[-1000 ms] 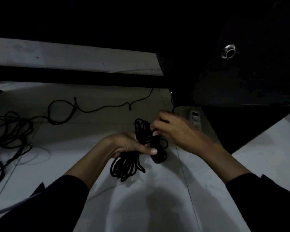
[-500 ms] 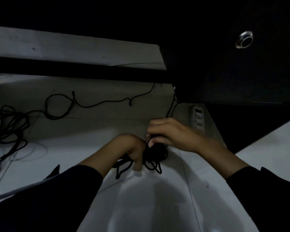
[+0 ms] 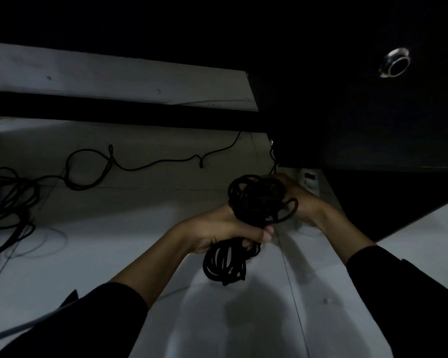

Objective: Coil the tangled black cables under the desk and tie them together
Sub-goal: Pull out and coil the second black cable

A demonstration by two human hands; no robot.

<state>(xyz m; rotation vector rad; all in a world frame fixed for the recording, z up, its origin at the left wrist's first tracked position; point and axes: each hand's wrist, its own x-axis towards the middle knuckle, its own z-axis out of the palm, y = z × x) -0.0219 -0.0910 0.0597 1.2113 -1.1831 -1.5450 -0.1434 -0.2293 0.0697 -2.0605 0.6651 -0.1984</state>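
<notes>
Under the desk, my two hands clamp one black cable bundle (image 3: pixel 256 202) over the floor (image 3: pixel 140 254).
My left hand (image 3: pixel 217 231) grips its waist so the loops hang sorted; my right hand (image 3: pixel 299 200), at two o'clock, curls round the upper coil, probably to cinch a wrap. At nine o'clock, loose cables (image 3: pixel 8 202) lie untied; a power strip (image 3: pixel 310 180) sits beyond.

Black cable coil (image 3: pixel 254 202) gripped mid-bundle, loops (image 3: pixel 224 264) hanging below, above floor.
</notes>
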